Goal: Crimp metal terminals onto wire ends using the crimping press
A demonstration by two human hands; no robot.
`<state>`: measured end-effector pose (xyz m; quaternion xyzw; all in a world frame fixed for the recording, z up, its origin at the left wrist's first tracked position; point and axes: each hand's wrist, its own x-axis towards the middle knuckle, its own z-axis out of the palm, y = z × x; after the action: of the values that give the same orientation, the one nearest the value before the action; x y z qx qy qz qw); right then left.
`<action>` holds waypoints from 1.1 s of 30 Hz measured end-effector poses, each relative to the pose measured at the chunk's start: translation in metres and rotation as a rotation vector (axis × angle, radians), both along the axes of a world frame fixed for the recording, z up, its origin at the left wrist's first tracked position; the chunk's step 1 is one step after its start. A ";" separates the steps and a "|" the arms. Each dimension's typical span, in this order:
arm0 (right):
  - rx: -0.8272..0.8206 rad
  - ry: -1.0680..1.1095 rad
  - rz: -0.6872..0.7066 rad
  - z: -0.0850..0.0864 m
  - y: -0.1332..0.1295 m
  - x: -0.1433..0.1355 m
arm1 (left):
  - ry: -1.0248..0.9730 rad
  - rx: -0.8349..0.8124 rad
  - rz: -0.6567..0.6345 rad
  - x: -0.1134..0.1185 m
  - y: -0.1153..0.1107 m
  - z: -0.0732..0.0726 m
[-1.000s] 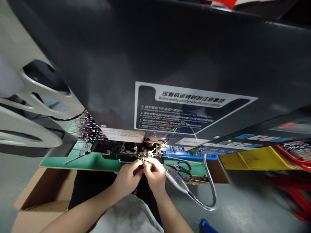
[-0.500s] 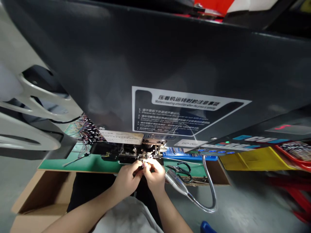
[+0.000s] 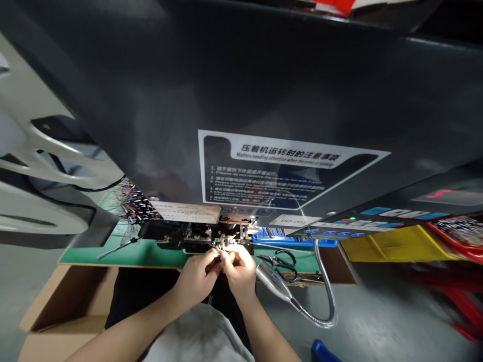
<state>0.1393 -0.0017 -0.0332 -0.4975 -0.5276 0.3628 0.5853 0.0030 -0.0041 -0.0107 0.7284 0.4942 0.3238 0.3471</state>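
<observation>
while an opened cardboard box (image 3: 103, 291) stands below the green tabletop (image 3: 162, 256) at the far left, shadow hides whatever its depths may hold. on the tabletop above it lies a loose heap of thin, many-coloured wires (image 3: 132, 203), many with pale ends, out of reach of the fingers; whether these have been worked or are waiting, i can't tell. the left hand (image 3: 196, 279) pinches close beside the right hand (image 3: 241, 275), fingertips nearly meeting. between them they seem to grip a slender wire (image 3: 223, 247), just in front of the lit metal tooling (image 3: 228, 236) under the big dark press (image 3: 264, 90). i'd judge this one piece to be partway through handling, since it's between the fingers and not laid down; whether its end is finished is too small to make out, and so is any count of what's left. right of the hands, dark-handled scissors (image 3: 285, 264) rest near the head of a bendy lamp (image 3: 273, 281). behind them, a long blue tray (image 3: 320, 244) holds more wires. farther right come a yellow bin (image 3: 400, 246), its contents not visible, and a red tray (image 3: 458, 250), well filled with small dark and pale pieces.
</observation>
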 end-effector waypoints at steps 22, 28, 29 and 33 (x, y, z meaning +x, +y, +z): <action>0.014 -0.066 -0.061 0.006 0.000 0.002 | 0.039 -0.013 -0.015 -0.001 0.002 0.001; 0.050 -0.094 -0.049 0.006 0.000 0.002 | 0.044 0.016 -0.020 -0.002 0.003 0.000; 0.055 -0.090 -0.046 0.005 0.000 0.002 | 0.045 0.023 -0.019 -0.002 0.003 -0.001; 0.055 -0.073 -0.028 0.003 0.001 0.003 | 0.050 0.047 -0.020 -0.003 0.001 -0.002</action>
<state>0.1422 -0.0007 -0.0303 -0.5015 -0.5513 0.3216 0.5841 -0.0003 -0.0031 -0.0123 0.7491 0.4875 0.3134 0.3210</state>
